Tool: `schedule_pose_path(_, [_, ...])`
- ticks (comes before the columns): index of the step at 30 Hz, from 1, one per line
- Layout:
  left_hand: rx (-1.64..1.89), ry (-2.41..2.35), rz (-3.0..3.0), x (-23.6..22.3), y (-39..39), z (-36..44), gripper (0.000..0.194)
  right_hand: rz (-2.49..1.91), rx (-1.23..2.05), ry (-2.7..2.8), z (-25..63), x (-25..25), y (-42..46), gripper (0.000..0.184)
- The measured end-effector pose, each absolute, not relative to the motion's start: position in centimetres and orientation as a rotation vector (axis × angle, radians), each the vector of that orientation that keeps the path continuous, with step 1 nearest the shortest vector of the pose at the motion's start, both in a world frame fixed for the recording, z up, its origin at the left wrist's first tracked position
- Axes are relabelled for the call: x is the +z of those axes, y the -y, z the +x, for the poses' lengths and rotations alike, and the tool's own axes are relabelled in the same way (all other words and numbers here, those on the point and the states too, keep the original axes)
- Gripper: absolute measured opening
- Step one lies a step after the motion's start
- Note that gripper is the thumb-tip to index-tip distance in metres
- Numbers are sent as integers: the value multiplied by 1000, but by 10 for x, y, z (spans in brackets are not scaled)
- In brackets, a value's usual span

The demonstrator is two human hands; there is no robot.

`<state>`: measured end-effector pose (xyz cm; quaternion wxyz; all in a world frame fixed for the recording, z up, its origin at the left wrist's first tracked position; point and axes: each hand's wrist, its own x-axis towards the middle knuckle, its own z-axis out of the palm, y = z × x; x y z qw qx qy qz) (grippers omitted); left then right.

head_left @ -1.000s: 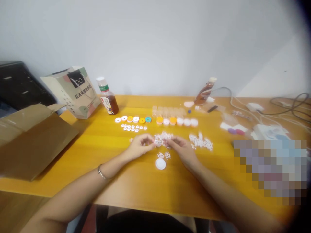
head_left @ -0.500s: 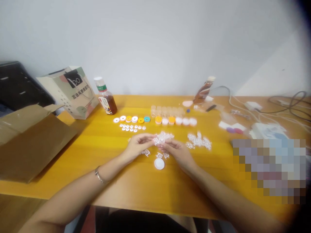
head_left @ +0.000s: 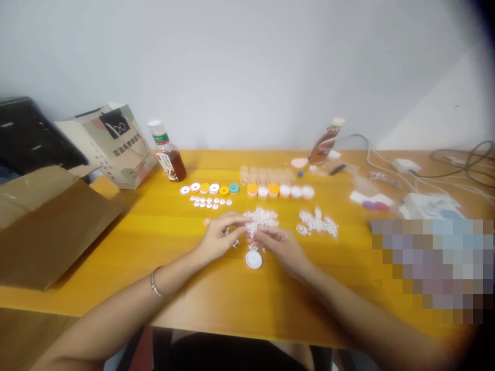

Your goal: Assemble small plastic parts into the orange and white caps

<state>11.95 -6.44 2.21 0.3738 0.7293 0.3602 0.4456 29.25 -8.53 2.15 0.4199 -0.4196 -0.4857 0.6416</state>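
Observation:
Between the fingertips of both hands is a small white plastic piece, partly covered by the fingers. My left hand pinches it from the left, and my right hand from the right. Just behind them lies a heap of white openwork plastic parts. A few similar wheel-shaped pieces lie under and in front of the hands, partly hidden. Closest to me is a round white lid-like disc, flat on the table. To the right of my right hand sits a second heap of white openwork parts.
Behind the hands run rows of coloured round caps, small white pegs and clear cups. A bottle and a paper bag stand left, near an open cardboard box. Another bottle and cables are right.
The white piece has been turned between my fingertips and sits slightly lower. My right hand has shifted a little; both hands keep their pinch.

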Motion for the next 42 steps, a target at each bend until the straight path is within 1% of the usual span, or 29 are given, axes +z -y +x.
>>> schedule_pose_path(5, [1156,-907,1978,23,66,119,20,-1031,1635,1224,292,22,86,19])
schedule_pose_path(11, [1152,-927,1952,21,66,120,21,-996,1648,1228,293,19,85,20])
schedule_pose_path(21, [1159,-914,2024,17,66,121,20,-1030,1613,1225,293,20,84,12])
schedule_pose_path(28, [1219,-889,2159,16,65,119,24,-1046,1590,1237,293,20,85,16])
schedule_pose_path(33, [1176,-867,2145,15,64,119,27,-1035,1602,1238,293,20,85,17])
schedule_pose_path(42, [1135,-884,2005,18,65,121,24,-1052,1603,1248,292,20,85,13])
